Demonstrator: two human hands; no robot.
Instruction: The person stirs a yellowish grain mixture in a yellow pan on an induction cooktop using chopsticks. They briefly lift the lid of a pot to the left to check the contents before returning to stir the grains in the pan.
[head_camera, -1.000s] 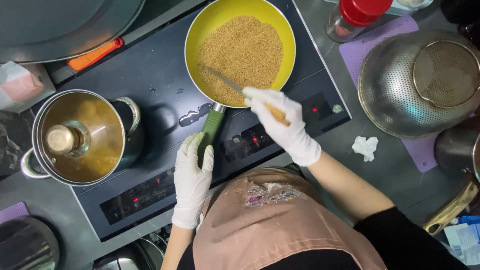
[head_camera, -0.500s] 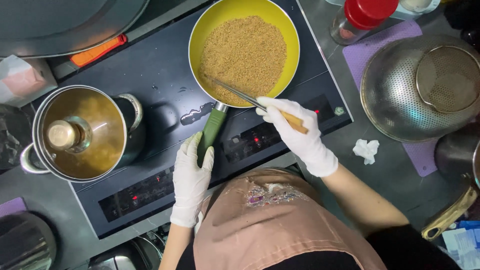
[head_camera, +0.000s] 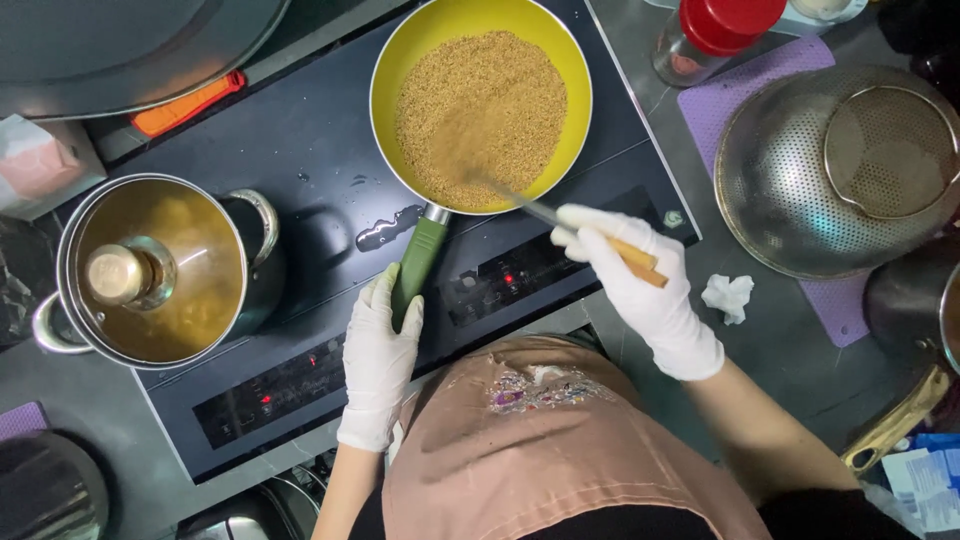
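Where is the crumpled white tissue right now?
In the head view the crumpled tissue lies on the grey counter to the person's right, just past the right hand, beside the stove's right edge and below the metal colander.

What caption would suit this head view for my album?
Gloved left hand steadies the yellow pan by its green handle while the right hand stirs golden grains with a spatula.
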